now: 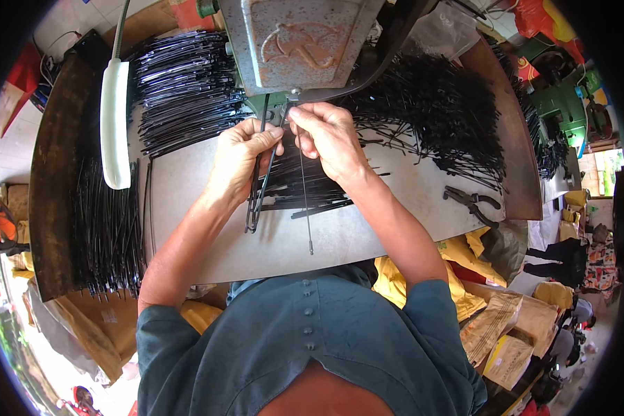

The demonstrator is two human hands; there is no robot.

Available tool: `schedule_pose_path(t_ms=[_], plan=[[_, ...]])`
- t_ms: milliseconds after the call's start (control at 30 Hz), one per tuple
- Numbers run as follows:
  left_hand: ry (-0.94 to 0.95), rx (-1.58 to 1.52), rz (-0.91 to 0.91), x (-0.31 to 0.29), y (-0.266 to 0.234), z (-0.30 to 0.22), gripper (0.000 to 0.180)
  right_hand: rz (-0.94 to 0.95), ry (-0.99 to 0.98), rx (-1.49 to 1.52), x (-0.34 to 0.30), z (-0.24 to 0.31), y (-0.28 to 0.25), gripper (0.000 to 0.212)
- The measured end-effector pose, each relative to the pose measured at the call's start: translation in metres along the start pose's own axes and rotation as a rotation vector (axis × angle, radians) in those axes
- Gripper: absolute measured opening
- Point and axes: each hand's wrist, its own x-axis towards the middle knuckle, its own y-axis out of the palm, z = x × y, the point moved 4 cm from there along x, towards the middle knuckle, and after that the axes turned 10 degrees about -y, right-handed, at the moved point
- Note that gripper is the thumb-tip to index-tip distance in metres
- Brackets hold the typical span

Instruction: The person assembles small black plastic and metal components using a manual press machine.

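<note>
My left hand [246, 154] is closed round a folded black metal umbrella rib [254, 208], whose jointed lower end hangs over the table toward me. Just to its right, my right hand [328, 139] pinches a thinner single rib [305, 194] between thumb and fingers. Its small tip points down toward my body. Both hands are close together under the grey machine head [305, 45], which bears a raised umbrella emblem. The upper ends of the ribs reach the machine's working point, where fingers and metal partly hide them. More loose ribs [326, 201] lie under my hands.
Stacked black ribs [187, 90] lie at the back left, others [107, 222] along the left edge. A tangled heap [444, 111] covers the right. Black-handled pliers [471, 202] lie near the right front edge. A white lamp [115, 125] hangs over the left side.
</note>
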Motion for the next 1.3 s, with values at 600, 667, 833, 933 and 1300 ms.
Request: schedule_pose_path(t_ms=[600, 667, 833, 933, 1300], plan=[[-0.016, -0.049, -0.014, 0.008, -0.001, 0.001, 0.009, 0.008, 0.004, -0.057, 0.004, -0.004, 0.002, 0.016], [0.024, -0.009, -0.039, 0.007, 0.001, -0.007, 0.013, 0.015, 0.02, -0.062, 0.002, -0.001, 0.002, 0.017], [0.05, 0.008, -0.027, 0.009, 0.001, -0.006, 0.014, 0.076, 0.096, -0.296, -0.001, 0.015, -0.019, 0.017], [0.018, 0.033, -0.04, 0.008, -0.003, -0.009, 0.014, -0.009, 0.018, -0.526, 0.0, 0.039, -0.056, 0.016], [-0.059, 0.545, -0.027, -0.024, -0.052, -0.043, 0.01, 0.069, -0.141, -1.338, -0.013, 0.087, -0.11, 0.013]])
